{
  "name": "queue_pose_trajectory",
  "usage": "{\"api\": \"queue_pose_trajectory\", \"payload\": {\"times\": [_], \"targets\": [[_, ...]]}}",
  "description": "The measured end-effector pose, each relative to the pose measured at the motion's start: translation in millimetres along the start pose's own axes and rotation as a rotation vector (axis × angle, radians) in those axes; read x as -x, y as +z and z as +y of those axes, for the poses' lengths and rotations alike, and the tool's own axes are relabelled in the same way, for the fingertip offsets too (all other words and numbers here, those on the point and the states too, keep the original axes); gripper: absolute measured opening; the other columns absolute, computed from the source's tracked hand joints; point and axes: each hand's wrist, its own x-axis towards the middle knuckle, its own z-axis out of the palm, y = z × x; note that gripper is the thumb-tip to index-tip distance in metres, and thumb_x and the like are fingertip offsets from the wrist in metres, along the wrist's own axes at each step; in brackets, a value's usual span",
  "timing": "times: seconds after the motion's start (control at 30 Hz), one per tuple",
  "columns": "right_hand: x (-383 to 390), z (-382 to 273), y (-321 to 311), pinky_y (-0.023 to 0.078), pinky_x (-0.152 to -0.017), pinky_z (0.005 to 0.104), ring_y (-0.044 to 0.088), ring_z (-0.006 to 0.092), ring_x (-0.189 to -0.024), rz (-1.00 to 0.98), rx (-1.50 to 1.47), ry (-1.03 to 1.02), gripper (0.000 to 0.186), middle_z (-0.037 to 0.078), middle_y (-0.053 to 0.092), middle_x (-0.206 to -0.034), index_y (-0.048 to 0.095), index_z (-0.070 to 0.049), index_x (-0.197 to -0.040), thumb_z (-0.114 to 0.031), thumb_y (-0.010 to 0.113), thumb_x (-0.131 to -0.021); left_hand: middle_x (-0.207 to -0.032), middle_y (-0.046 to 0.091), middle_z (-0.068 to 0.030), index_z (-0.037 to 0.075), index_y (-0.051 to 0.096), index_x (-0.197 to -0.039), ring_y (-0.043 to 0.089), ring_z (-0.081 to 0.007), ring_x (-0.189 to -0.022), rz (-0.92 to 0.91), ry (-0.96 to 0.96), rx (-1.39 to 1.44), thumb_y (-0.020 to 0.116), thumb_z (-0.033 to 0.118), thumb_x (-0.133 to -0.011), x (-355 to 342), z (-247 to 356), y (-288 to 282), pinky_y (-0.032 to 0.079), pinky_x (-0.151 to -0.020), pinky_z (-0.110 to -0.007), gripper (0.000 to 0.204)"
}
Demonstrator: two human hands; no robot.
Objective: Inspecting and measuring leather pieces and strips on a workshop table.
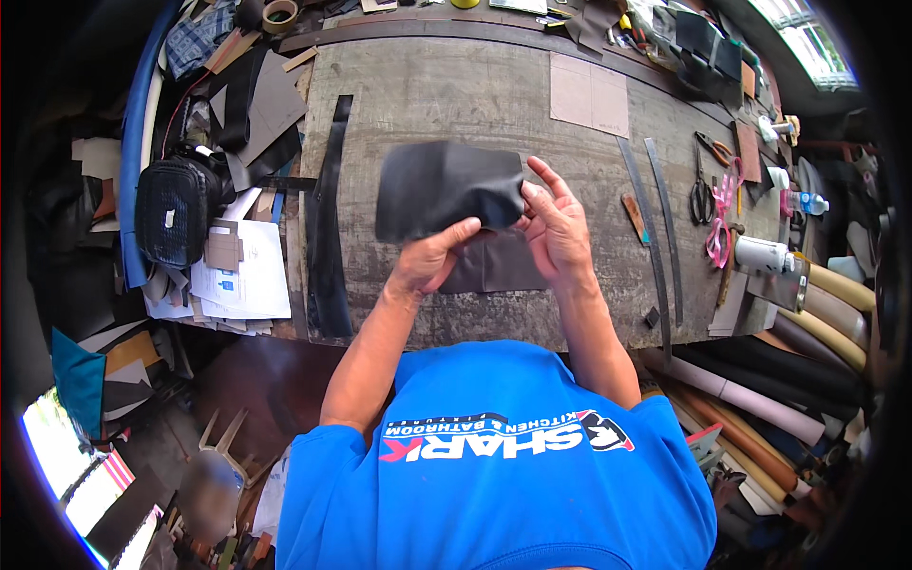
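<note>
Both hands hold up a black leather piece [446, 185] above the worktable [446, 95]. My left hand [432, 256] grips its lower edge, thumb on top and fingers hidden underneath. At its right end my right hand [556, 218] pinches the corner between thumb and fingers, with one finger raised away. The leather bends and creases near the right hand. Below it, a dark brown flat piece [494, 264] lies on the table, partly covered from view by the hands and the black leather.
Long black strips [331, 218] lie at left, beside a black textured bag [171, 214] and papers [249, 275]. On the right are narrow dark strips [665, 218], a small cutting tool [635, 218], pink-handled scissors [724, 218] and pliers [714, 147]. A pale sheet [589, 93] lies far right; material rolls [750, 404] stand below.
</note>
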Motion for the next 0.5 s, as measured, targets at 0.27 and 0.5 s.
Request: {"api": "queue_pose_trajectory", "payload": {"times": [0.27, 0.5], "targets": [[56, -31, 19, 0.043, -0.073, 0.0191, 0.051, 0.0036, -0.079, -0.027, 0.482, -0.199, 0.029, 0.0, 0.059, -0.091, 0.062, 0.001, -0.118, 0.0, 0.05, -0.092, -0.13, 0.058, -0.015, -0.001, 0.053, -0.128, 0.053, -0.0277, -0.123, -0.066, -0.064, 0.731, 0.068, 0.039, -0.085, 2, -27, -26, 0.039, -0.106, -0.044, 0.061], [71, -30, -28, 0.039, -0.072, 0.0182, 0.048, 0.003, -0.079, -0.001, 0.788, -0.357, 0.021, -0.001, 0.056, -0.088, 0.063, -0.001, -0.102, -0.005, 0.045, -0.093, -0.114, 0.066, -0.0129, -0.003, 0.058, -0.12, 0.065, -0.02, -0.101, -0.044, 0.068, -0.038, 0.064, 0.009, -0.091, 3, -10, -41, 0.053, -0.091, -0.034, 0.032]]}}
